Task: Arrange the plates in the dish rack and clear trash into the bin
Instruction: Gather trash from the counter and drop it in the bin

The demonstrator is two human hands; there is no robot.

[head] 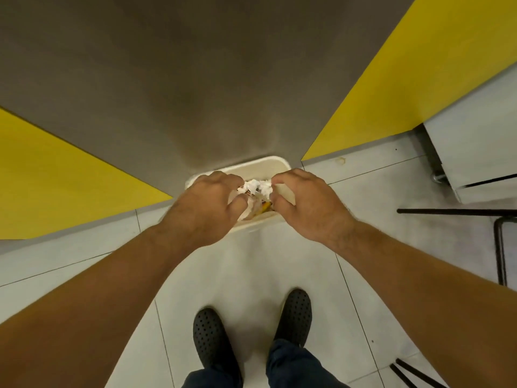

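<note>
A cream plastic bin (263,165) stands on the floor against a grey wall, straight below my hands. My left hand (208,207) and my right hand (309,204) hover side by side over its opening, fingers curled. Between them they pinch crumpled white paper trash (257,187). Below the paper, inside the bin, lie more scraps, one of them yellow (264,208). My hands hide most of the bin's inside. No plates or dish rack are in view.
A grey wall panel (195,79) rises behind the bin, flanked by yellow panels (56,175) (405,79). The floor has pale tiles (251,275). Black metal furniture legs (500,247) stand at the right, a grey cabinet (475,152) behind them. My black shoes (212,337) are below.
</note>
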